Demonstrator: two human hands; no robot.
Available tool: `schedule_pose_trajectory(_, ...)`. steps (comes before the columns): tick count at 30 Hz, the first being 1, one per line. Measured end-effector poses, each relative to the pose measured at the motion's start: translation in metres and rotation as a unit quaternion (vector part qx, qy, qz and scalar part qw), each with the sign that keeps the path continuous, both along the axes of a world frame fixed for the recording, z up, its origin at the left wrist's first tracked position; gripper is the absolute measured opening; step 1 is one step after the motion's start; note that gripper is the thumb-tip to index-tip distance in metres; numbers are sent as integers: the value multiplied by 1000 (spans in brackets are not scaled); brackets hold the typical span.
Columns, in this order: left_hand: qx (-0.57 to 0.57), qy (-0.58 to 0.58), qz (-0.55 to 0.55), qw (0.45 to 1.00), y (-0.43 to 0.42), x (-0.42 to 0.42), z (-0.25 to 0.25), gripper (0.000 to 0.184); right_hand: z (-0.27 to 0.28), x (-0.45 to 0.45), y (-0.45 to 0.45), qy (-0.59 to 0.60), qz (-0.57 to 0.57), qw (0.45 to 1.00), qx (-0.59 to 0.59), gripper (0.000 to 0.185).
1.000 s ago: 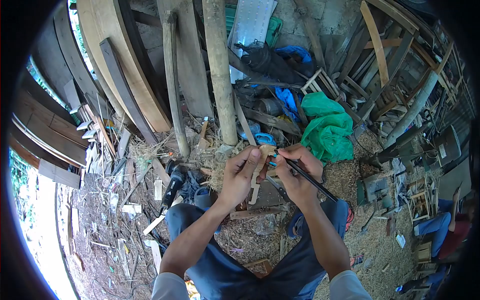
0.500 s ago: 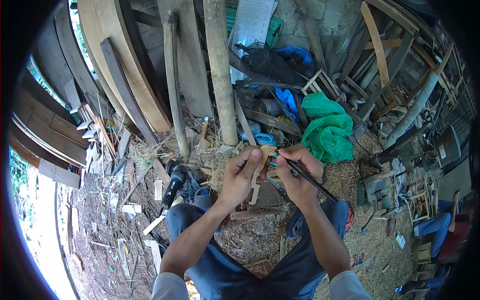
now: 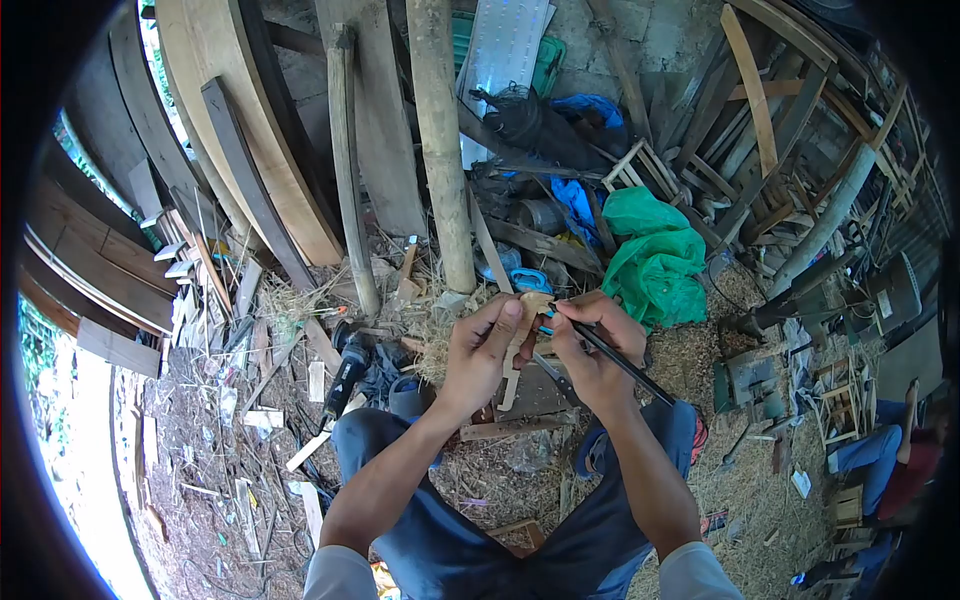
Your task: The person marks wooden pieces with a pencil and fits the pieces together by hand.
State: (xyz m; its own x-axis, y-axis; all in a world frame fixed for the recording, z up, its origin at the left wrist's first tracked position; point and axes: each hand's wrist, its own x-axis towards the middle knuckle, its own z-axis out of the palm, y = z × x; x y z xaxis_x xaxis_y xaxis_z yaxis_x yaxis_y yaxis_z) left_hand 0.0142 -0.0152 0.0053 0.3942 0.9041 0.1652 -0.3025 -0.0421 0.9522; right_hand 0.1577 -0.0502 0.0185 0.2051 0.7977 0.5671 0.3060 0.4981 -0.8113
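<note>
My left hand [image 3: 478, 355] is closed around a small pale carved wooden piece [image 3: 537, 301], with the thumb pressed along it. A narrow stem of the piece shows below the fingers. In my right hand [image 3: 598, 355] is a tool with a long dark handle [image 3: 632, 368], gripped like a pen. Its handle slants down toward my knee. The tool's tip is at the wood's right edge, too small to make out. Beneath the hands lies a wooden block [image 3: 520, 428], and a blade-like tool [image 3: 556, 376] rests beside it.
A power tool [image 3: 346, 372] lies left of my legs. Beyond my hands are a green plastic sack [image 3: 655, 255], a bamboo post [image 3: 440, 150] and leaning planks [image 3: 240, 130]. Shavings and scraps cover the ground. Another person's leg [image 3: 868, 455] shows at far right.
Both hands keep nearly the same place and grip. The dark handle and the wooden piece show only a very slight shift.
</note>
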Motion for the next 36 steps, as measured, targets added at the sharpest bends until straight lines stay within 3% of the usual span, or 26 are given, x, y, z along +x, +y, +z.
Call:
schedule_pose_trajectory(2,-1,14,-10,1000,0,-2,1,37,-2,0,3,-3,-4,999,42,10)
schedule_pose_trajectory(9,-10,5,-26,1000,1,-4,1,35,0,0,0,-24,-8,999,19,10)
schedule_pose_trajectory(11,-85,-70,-36,993,0,-5,4,30,-1,-5,-1,65,8,998,10,9)
schedule_pose_trajectory(15,-99,-110,-32,988,8,-11,4,24,-1,-10,-5,25,-2,1000,-4,10)
schedule_pose_trajectory(17,-134,-168,34,976,11,-8,6,24,3,-13,-9,4,11,998,-66,12)
schedule_pose_trajectory(19,-122,-181,13,976,16,-13,0,26,2,-15,-8,15,14,997,-71,13)
schedule_pose_trajectory(21,-128,-187,75,971,18,-12,0,26,2,-14,-7,24,14,997,-73,15)
schedule_pose_trajectory(24,-76,-179,101,976,19,-14,1,27,-5,-13,-4,0,9,997,-79,14)
schedule_pose_trajectory(27,-74,-184,112,974,18,-11,0,24,-7,-15,-4,53,27,995,-82,17)
schedule_pose_trajectory(32,-55,-160,101,980,10,-7,3,31,-6,-17,-3,139,36,987,-70,18)
schedule_pose_trajectory(36,-38,-160,79,983,10,-6,3,37,-4,-11,-3,121,19,991,-60,18)
